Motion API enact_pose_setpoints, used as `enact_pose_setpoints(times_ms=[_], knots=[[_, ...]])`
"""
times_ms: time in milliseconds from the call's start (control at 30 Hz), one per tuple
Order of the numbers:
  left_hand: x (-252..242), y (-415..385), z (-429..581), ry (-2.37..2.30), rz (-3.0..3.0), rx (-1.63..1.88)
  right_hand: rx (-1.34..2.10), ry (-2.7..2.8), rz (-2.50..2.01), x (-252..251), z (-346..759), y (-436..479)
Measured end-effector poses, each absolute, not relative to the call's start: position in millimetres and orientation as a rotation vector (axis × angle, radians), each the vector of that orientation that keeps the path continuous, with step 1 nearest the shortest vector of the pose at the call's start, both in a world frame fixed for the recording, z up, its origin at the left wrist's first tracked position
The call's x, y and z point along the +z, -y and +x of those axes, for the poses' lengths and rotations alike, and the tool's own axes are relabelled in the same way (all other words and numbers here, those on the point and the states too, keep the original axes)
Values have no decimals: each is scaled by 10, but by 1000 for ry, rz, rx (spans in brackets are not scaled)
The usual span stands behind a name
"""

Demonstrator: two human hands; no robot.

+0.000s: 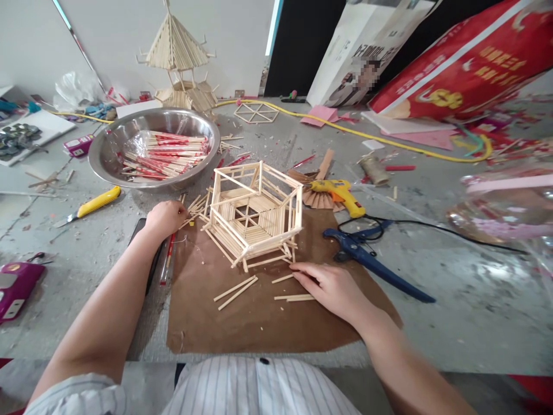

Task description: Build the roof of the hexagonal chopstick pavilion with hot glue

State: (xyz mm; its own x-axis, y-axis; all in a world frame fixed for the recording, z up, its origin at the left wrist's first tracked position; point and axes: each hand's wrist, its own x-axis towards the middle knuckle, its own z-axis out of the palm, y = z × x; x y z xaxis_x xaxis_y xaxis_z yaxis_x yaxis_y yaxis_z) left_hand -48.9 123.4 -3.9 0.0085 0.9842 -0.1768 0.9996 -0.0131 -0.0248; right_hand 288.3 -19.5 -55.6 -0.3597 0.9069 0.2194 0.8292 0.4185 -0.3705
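Note:
A six-sided openwork model [276, 245] built of thin wooden sticks stands on a brown paper sheet [207, 328]. My left hand [166, 219] is closed, its fingertips at a pile of loose sticks [197, 208] left of the model. Stick ends show at those fingers, though the grip itself is partly hidden. Near the model's front right corner, my right hand [330, 285] has its thumb and forefinger stretched out and slightly apart. The forefinger is at the model's base; the thumb is by the end of a short stick [282, 279]. More cut sticks [235, 293] lie in front.
A steel bowl [101, 164] holds red-and-white wrapped sticks. Behind it rises a stick pagoda [177, 52]. A yellow utility knife [99, 202] lies left. On the right are a yellow glue gun [341, 193], its black cord, and blue cutters [380, 268]. A yellow cable [345, 129] crosses behind.

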Motion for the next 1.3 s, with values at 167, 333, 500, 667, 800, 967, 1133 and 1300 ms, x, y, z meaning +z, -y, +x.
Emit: enact_pose_setpoints(times_ms=[167, 333, 500, 667, 800, 967, 1133, 1300], knots=[[-36, -1227, -487, -2105, 2171, -209, 282, 2294, -1484, -555, 2886, 196], [-28, -1227, -484, -2056, 2200, -210, 297, 2285, -1472, -554, 2894, 193], [23, -1220, -506, -2029, 2235, -152, 309, 2280, -1470, -564, 2905, 193], [114, -1200, -550, -2068, 2218, -37, 317, 2295, -1455, -555, 2914, 200], [252, -1144, -570, -2137, 2206, 107, 299, 2262, -1404, -549, 2921, 210], [574, -1092, -530, -2265, 2233, 282, 282, 2192, -1377, -578, 2942, 217], [791, -1369, -526, -2290, 2368, 243, 284, 2187, -1403, -612, 2961, 202], [734, -1907, -573, -2090, 2427, -134, 318, 2170, -1417, -617, 2971, 203]])
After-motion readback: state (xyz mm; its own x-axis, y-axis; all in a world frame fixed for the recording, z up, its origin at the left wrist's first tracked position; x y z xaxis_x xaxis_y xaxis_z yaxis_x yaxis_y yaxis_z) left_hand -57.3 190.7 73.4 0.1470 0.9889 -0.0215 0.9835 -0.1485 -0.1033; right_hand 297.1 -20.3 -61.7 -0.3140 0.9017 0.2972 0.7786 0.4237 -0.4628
